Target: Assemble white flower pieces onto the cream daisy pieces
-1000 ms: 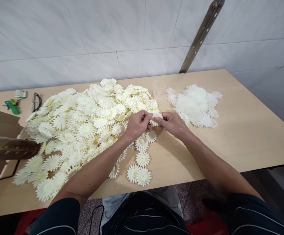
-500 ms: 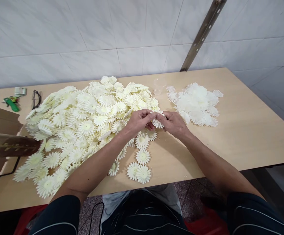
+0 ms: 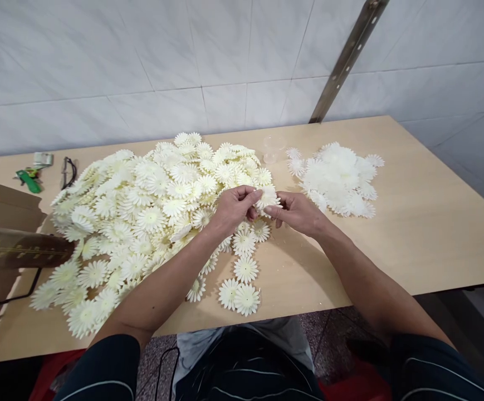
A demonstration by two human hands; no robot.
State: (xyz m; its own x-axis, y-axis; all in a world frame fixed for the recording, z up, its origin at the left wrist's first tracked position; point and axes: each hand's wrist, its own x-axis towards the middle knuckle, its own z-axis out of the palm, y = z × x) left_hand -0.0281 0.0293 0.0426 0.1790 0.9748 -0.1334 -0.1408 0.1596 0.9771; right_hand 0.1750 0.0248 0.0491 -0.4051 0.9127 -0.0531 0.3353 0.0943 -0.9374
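Observation:
A cream daisy-shaped flower piece (image 3: 267, 199) is held between both my hands above the wooden table (image 3: 412, 223). My left hand (image 3: 234, 208) pinches its left side and my right hand (image 3: 296, 212) pinches its right side, fingers closed on it. To the left spreads a big heap of cream daisy pieces (image 3: 141, 200). A smaller pile of whiter flower pieces (image 3: 337, 178) lies to the right, beyond my right hand. A few loose daisies (image 3: 244, 270) lie below my hands near the table's front edge.
A small clear plastic cup (image 3: 272, 149) stands at the back between the two piles. Green-handled tool (image 3: 28, 179) and dark glasses (image 3: 67, 171) lie at the far left. A brown cardboard box (image 3: 3, 234) overlaps the left edge. White tiled wall behind, with a slanted metal strip (image 3: 346, 58).
Both hands stay together at the same spot, working the flower piece between the fingers; the piece has shifted slightly. The camera has moved a little.

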